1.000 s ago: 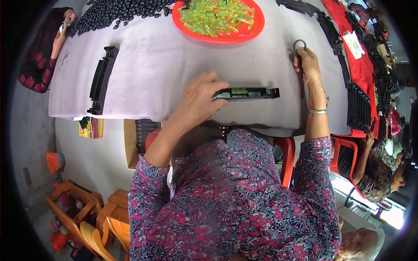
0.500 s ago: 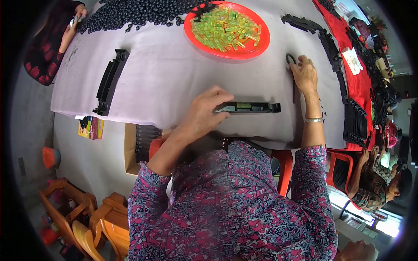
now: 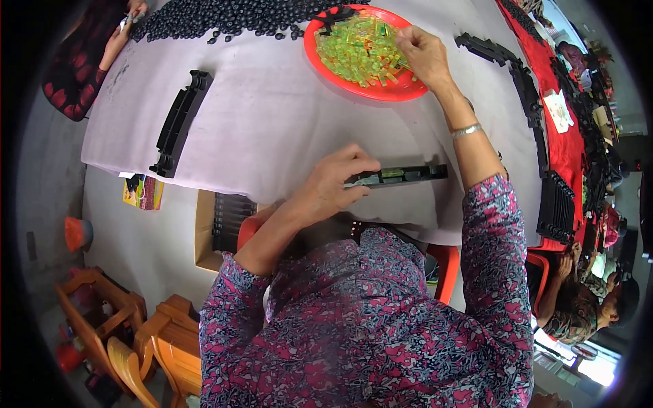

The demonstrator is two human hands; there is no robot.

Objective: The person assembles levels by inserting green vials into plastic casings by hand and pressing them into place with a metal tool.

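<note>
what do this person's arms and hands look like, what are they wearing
Patterned sleeves in pink, grey and dark blue stop well short of the left hand and right hand, both ungloved. A silvery band circles the right wrist.

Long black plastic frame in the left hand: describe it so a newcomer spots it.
On the pale lilac tablecloth, look toward the near edge. There, the person's left hand grips the left end of a long black plastic frame. Unlike the black plastic bar lying farther left, it is hand-held and shows a translucent yellow-green piece inside.
</note>
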